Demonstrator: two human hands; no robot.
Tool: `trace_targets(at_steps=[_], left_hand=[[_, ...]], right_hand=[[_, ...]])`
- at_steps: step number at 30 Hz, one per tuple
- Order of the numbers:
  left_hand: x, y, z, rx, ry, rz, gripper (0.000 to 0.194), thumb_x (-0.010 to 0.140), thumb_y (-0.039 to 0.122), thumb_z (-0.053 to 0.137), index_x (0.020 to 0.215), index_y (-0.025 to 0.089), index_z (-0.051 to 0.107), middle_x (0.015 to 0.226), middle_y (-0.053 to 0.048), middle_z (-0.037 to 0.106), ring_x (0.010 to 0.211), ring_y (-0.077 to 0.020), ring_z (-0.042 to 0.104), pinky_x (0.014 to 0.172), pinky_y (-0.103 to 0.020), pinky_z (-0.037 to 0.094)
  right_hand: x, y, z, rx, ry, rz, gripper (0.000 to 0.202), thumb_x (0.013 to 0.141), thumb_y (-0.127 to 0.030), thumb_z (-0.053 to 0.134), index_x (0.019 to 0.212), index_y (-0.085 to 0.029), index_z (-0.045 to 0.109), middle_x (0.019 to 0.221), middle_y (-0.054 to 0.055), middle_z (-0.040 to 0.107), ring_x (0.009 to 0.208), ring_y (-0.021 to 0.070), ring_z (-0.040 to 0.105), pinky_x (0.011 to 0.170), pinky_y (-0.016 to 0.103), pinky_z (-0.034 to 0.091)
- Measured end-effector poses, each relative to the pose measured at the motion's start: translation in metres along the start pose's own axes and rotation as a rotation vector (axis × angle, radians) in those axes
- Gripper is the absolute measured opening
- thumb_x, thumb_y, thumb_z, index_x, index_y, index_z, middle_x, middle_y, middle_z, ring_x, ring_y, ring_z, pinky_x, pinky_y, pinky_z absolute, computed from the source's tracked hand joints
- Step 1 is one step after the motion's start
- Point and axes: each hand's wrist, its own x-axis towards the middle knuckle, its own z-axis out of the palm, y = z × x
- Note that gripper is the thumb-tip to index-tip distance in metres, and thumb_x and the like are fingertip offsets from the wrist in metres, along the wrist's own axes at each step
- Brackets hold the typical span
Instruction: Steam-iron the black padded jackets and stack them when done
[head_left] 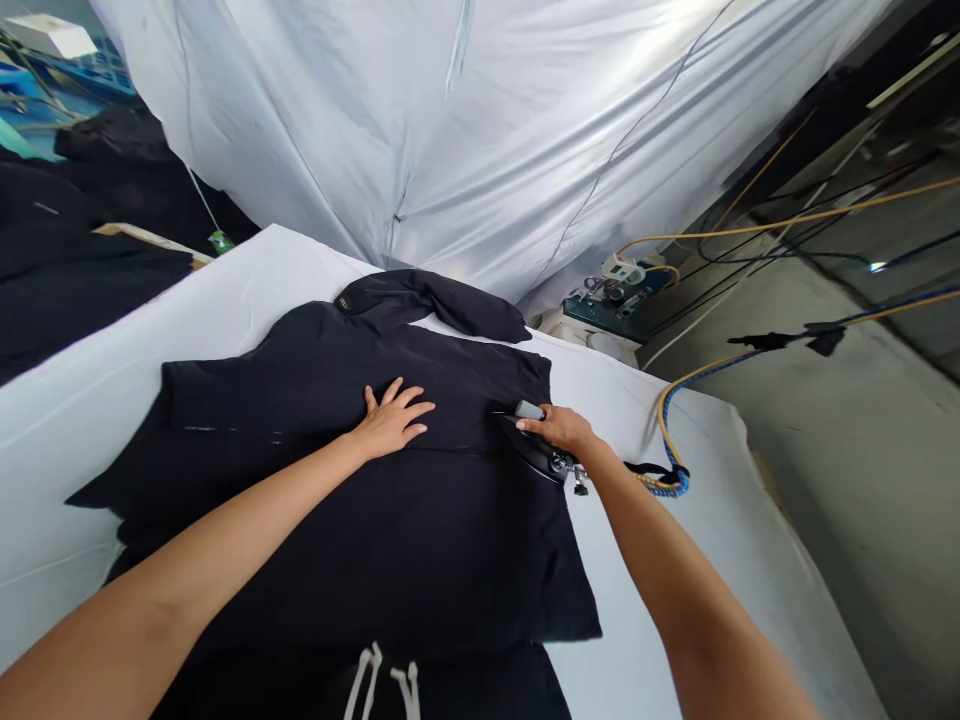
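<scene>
A black hooded sweatshirt lies spread flat on the white padded counter, its hood folded toward the far edge and its white drawstrings trailing at the near edge. Laid out like this, the fabric offers a broad, smooth panel to press.

The left hand rests open, palm down and fingers splayed, on the middle of the sweatshirt; it seems to pin the cloth flat and taut so that it does not creep or bunch beside the iron. The right hand is closed around the handle of a steam iron, whose dark soleplate sits on the garment just inside its right edge, near the shoulder seam, nose pointing toward the left hand. The two hands are near each other but apart, with a strip of fabric between them.

From the back of the iron a blue-and-yellow hose and cord loops over the counter edge and rises to a dark hanger off to the right, probably slung up so that it stays clear of the cloth and does not drag across it.

A large white sheet hangs behind the counter. Dark garments are heaped on the left, and a small blue machine with gauges sits beyond the far right corner
</scene>
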Motion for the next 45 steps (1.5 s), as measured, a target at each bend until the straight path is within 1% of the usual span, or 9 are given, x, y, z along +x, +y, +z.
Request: trace_targets(at_steps=[5,10,14,20,29,32,35,40,45], left_hand=[[-0.005,-0.018,0.006,0.086,0.006,-0.124,0.048,0.085,0.052,0.028,0.132,0.049,0.024,0.148,0.008,0.016,0.132,-0.0399,-0.008,0.091,-0.074,-0.005],[0.003,-0.016,0.010,0.094,0.004,-0.184,0.049,0.085,0.053,0.024,0.134,0.049,0.017,0.149,0.010,0.008,0.131,-0.0409,-0.011,0.091,-0.073,-0.006],[-0.005,-0.029,0.000,0.108,0.019,-0.185,0.050,0.086,0.052,0.022,0.135,0.048,0.013,0.149,0.010,0.004,0.132,-0.0400,-0.012,0.092,-0.073,-0.004],[-0.032,-0.072,-0.024,0.102,0.022,-0.314,0.057,0.083,0.058,0.024,0.137,0.043,0.014,0.149,0.004,0.009,0.131,-0.0432,-0.006,0.089,-0.076,-0.002],[-0.017,-0.082,-0.028,0.042,0.116,-0.303,0.053,0.088,0.046,0.018,0.140,0.037,0.010,0.149,0.000,0.014,0.134,-0.0362,-0.003,0.090,-0.076,0.003],[-0.018,-0.089,-0.024,0.015,0.109,-0.300,0.053,0.088,0.046,0.015,0.140,0.037,0.006,0.149,0.001,0.009,0.134,-0.0360,-0.004,0.091,-0.075,0.005],[-0.020,-0.090,-0.021,0.031,0.118,-0.297,0.053,0.088,0.046,0.018,0.140,0.037,0.008,0.150,0.001,0.009,0.133,-0.0377,-0.005,0.090,-0.075,0.006],[-0.009,-0.083,-0.029,0.075,0.195,-0.237,0.051,0.088,0.042,0.023,0.139,0.037,0.017,0.145,-0.002,0.026,0.132,-0.0360,0.012,0.092,-0.072,0.007],[0.028,-0.091,-0.048,0.131,0.244,-0.026,0.046,0.088,0.031,0.026,0.133,0.039,0.032,0.139,0.001,0.038,0.131,-0.0269,0.020,0.101,-0.062,0.007]], right_hand=[[-0.014,0.002,-0.012,0.159,-0.091,-0.122,0.048,0.066,-0.059,0.058,0.090,-0.018,0.064,0.078,0.003,0.064,0.076,0.0190,0.060,0.063,0.024,0.040],[-0.027,-0.049,-0.011,-0.030,-0.196,-0.317,0.049,0.061,-0.061,0.061,0.089,-0.022,0.066,0.083,0.003,0.066,0.078,0.0202,0.060,0.061,0.023,0.039],[-0.016,-0.085,0.004,-0.101,-0.207,-0.295,0.060,0.059,-0.068,0.058,0.096,-0.022,0.066,0.091,0.006,0.065,0.080,0.0225,0.061,0.059,0.024,0.039],[0.003,-0.083,0.004,0.003,-0.065,-0.150,0.054,0.065,-0.065,0.055,0.094,-0.020,0.065,0.092,0.007,0.065,0.083,0.0221,0.061,0.061,0.024,0.040],[0.001,-0.137,0.017,0.085,-0.108,-0.177,0.064,0.060,-0.073,0.053,0.094,-0.021,0.064,0.093,0.007,0.065,0.080,0.0213,0.061,0.058,0.024,0.040],[0.021,-0.123,0.014,0.096,-0.047,-0.075,0.063,0.061,-0.073,0.052,0.093,-0.019,0.064,0.092,0.008,0.065,0.079,0.0223,0.062,0.058,0.025,0.040],[0.036,-0.081,0.004,0.080,0.027,0.070,0.059,0.066,-0.069,0.050,0.090,-0.017,0.064,0.091,0.010,0.065,0.081,0.0245,0.061,0.060,0.027,0.041],[0.035,-0.017,-0.017,0.060,0.111,0.326,0.058,0.074,-0.062,0.046,0.102,-0.013,0.058,0.095,0.013,0.064,0.086,0.0267,0.060,0.061,0.029,0.042],[0.027,-0.054,-0.032,0.048,0.180,0.121,0.049,0.076,-0.054,0.048,0.106,-0.016,0.053,0.097,0.012,0.063,0.088,0.0256,0.059,0.065,0.028,0.041]])
